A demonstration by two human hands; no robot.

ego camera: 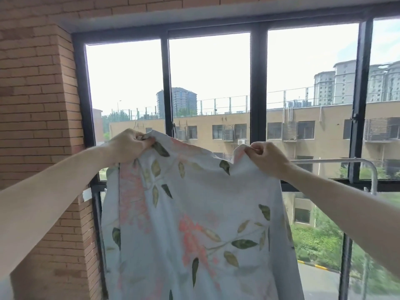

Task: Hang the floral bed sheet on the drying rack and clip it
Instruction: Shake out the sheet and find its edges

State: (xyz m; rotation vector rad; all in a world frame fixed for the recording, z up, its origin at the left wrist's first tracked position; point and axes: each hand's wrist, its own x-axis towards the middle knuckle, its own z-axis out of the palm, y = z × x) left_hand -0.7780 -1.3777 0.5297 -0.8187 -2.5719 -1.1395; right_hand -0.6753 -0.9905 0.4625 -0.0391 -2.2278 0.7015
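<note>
Left hand (129, 146) and right hand (266, 158) each grip the top edge of the floral bed sheet (194, 224): pale blue, pink blossoms, green leaves, hanging creased.

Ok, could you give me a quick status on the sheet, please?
Left hand and right hand both grip floral bed sheet top edge. Sheet raised, not over drying rack rail. No clips visible.

One head-worn wide-angle camera looks forward at about arm's height, close behind the pale floral cotton sheet (194, 213), facing a black-framed window (257, 83). An orange brick wall (36, 105) fills its left edge; straight lines bow outward.
</note>
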